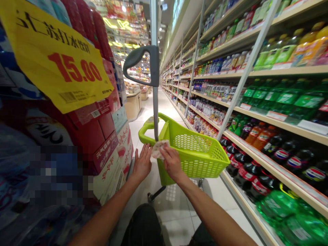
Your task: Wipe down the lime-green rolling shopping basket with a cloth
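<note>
A lime-green shopping basket cart (pixel 194 160) stands in front of me, with a grey handle (pixel 155 66) on a tall metal pole. My right hand (pixel 173 162) grips a crumpled, pale patterned cloth (pixel 159 148) and presses it near the foot of the pole, at the basket's near-left edge. Just left of the cloth is my left hand (pixel 142 164), its fingers stretched out and close to the basket rim. Whether those fingertips touch the basket, I cannot tell. The basket's perforated side shows no goods behind it.
Shelves of bottled drinks (pixel 282 95) line the right side, with large green bottles (pixel 282 208) at floor level. Stacked drink boxes (pixel 105 150) rise close on the left under a yellow price sign (pixel 64 65). A tiled aisle (pixel 165 99) runs ahead, past a display counter (pixel 133 104).
</note>
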Motion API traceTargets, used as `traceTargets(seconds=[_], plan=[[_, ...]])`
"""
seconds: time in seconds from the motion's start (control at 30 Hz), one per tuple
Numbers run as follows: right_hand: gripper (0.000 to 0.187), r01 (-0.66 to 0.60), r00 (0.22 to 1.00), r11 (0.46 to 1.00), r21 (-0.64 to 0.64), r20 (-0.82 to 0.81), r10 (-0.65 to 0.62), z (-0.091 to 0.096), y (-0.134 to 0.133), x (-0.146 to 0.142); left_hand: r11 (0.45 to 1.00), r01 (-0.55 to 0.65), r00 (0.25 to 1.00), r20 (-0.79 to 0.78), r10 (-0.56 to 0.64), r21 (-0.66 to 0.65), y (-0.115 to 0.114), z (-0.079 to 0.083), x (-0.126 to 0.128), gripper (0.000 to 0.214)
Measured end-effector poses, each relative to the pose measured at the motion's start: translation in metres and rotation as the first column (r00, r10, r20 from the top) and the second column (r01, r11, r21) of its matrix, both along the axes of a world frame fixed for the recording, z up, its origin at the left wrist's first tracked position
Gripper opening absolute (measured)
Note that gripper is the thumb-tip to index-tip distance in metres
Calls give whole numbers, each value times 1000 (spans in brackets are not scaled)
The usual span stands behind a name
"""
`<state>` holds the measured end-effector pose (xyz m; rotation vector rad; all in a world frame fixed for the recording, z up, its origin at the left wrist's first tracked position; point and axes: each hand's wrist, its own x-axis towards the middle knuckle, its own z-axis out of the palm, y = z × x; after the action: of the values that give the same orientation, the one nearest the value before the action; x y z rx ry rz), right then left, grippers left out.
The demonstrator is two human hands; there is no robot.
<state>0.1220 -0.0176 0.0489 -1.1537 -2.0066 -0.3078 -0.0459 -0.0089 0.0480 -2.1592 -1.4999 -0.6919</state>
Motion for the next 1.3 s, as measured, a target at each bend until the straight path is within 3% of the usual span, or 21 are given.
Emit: traceTargets(seconds=[0.1, 0.17, 0.23, 0.3, 0.37, 0.43, 0.5, 0.57, 0.67, 0.77, 0.83, 0.9, 0.97, 1.03, 1.1, 1.2, 1.3], plan=[[35, 122, 992, 992, -30, -42, -123, 31, 18, -14, 999, 41, 999, 6, -41, 36, 7, 10, 16, 59], [37, 164, 986, 983, -80, -20, -166, 33, 29, -18, 997, 72, 997, -2, -72, 42, 10, 12, 26, 60], [38, 161, 987, 981, -103, 4, -162, 22, 33, -8, 995, 89, 996, -9, -88, 37, 12, 11, 31, 61], [36, 183, 983, 975, -129, 11, -183, 4, 30, 19, 996, 85, 996, -8, -85, 39, 13, 9, 30, 61], [32, 271, 961, 947, -170, 0, -275, -14, 22, 61, 997, 55, 998, 18, -56, 54, 15, 10, 26, 61], [33, 421, 898, 883, -206, -40, -437, -27, 15, 100, 997, 13, 998, 58, -17, 75, 17, 13, 23, 63], [35, 481, 861, 847, -225, -61, -505, -32, 11, 119, 996, -13, 996, 86, 5, 91, 19, 17, 23, 63], [37, 420, 896, 880, -221, -53, -441, -27, 12, 108, 995, -15, 996, 93, 6, 95, 19, 19, 29, 60], [36, 243, 968, 953, -183, -14, -250, -12, 22, 60, 995, 59, 997, 45, -62, 76, 15, 17, 44, 56], [36, 198, 980, 967, -163, 2, -200, -5, 28, 36, 990, 142, 989, -32, -141, 19, 11, 14, 56, 59], [38, 235, 971, 955, -180, 1, -239, -13, 24, 55, 992, 129, 990, -47, -129, -14, 11, 13, 60, 60], [38, 329, 941, 920, -215, -10, -339, -27, 15, 97, 994, 111, 993, -47, -112, -25, 12, 12, 62, 61], [39, 462, 876, 849, -258, -20, -483, -40, 5, 141, 993, 117, 992, -44, -118, -23, 13, 10, 64, 62], [41, 549, 813, 788, -278, -40, -580, -47, -1, 165, 992, 123, 992, -33, -123, -20, 13, 8, 69, 62], [43, 525, 831, 806, -275, -39, -555, -46, -1, 160, 992, 123, 992, -24, -123, -29, 11, 7, 75, 61], [42, 376, 922, 895, -239, 2, -387, -40, 9, 125, 992, 118, 993, -23, -119, -54, 9, 7, 83, 59], [40, 354, 934, 909, -222, 28, -357, -40, 16, 122, 990, 124, 992, -33, -126, -63, 8, 11, 84, 59]])
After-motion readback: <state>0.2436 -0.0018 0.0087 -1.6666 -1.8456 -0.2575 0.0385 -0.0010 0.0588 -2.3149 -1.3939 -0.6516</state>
